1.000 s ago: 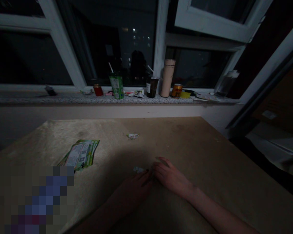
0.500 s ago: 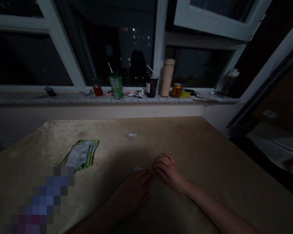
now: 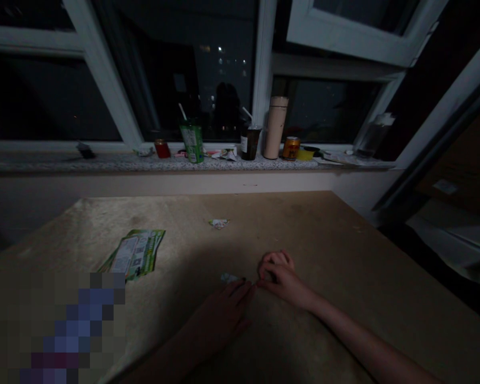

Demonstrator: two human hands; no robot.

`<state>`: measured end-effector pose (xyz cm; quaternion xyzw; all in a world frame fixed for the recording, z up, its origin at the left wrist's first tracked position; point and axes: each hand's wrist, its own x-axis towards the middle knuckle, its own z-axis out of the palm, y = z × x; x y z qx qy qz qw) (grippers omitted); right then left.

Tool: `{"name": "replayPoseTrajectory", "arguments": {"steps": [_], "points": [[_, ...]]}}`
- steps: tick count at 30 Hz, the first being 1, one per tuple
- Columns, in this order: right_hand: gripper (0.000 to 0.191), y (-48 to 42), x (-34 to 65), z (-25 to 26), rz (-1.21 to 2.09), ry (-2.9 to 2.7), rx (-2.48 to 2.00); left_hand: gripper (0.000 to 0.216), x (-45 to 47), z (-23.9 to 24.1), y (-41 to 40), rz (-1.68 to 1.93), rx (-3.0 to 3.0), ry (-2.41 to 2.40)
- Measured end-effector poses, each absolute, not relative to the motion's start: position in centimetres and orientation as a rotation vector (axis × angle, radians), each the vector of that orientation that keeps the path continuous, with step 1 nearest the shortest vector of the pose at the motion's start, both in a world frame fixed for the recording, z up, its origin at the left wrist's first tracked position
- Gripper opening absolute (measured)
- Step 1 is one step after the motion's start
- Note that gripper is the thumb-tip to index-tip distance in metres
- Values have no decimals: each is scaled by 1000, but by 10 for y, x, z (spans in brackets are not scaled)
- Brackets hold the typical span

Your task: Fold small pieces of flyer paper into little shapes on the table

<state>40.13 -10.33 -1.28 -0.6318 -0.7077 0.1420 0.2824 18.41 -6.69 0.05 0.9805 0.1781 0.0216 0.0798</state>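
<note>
My left hand (image 3: 222, 309) lies on the table with its fingers stretched out flat over a small whitish-blue piece of paper (image 3: 226, 277). Only the paper's upper left corner shows past the fingers; the rest is covered. Just to the right, my right hand (image 3: 286, 282) has its fingers curled, thumb and index finger close together beside the left fingertips. Whatever is between them is too dark and small to make out. Farther back lies a small folded triangular piece of printed paper (image 3: 219, 224). Green printed sheets or packets (image 3: 146, 253) lie overlapped to the left.
The brown table (image 3: 304, 224) meets the wall under a window sill (image 3: 216, 166). Along the sill stand a green cup (image 3: 192, 143), a dark cup with a straw (image 3: 249, 144), a pink flask (image 3: 276, 128), a golden can (image 3: 290, 148) and a red jar (image 3: 162, 149). A blurred-out blue patch (image 3: 78, 328) covers the lower left.
The right hand's fingers have curled in more, and the hand has shifted slightly right. My left hand stays flat in nearly the same place. The view has moved very slightly.
</note>
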Motion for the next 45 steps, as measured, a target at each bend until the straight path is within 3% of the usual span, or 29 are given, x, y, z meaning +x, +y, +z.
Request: {"name": "replayPoseTrajectory", "arguments": {"steps": [12, 18, 28, 37, 45], "points": [[5, -93, 401, -6, 491, -2013, -1810, 51, 183, 2, -68, 127, 2859, 533], [20, -80, 412, 7, 665, -2170, -1714, 59, 181, 14, -73, 104, 2762, 537], [23, -41, 406, 31, 996, -2330, -1924, 70, 181, 17, -74, 24, 2736, 560], [18, -34, 398, 43, 1076, -2267, -2094, 80, 180, 13, -77, 44, 2720, 561], [19, -34, 402, 39, 1078, -2298, -2007, 76, 181, 15, -80, 39, 2746, 602]]}}
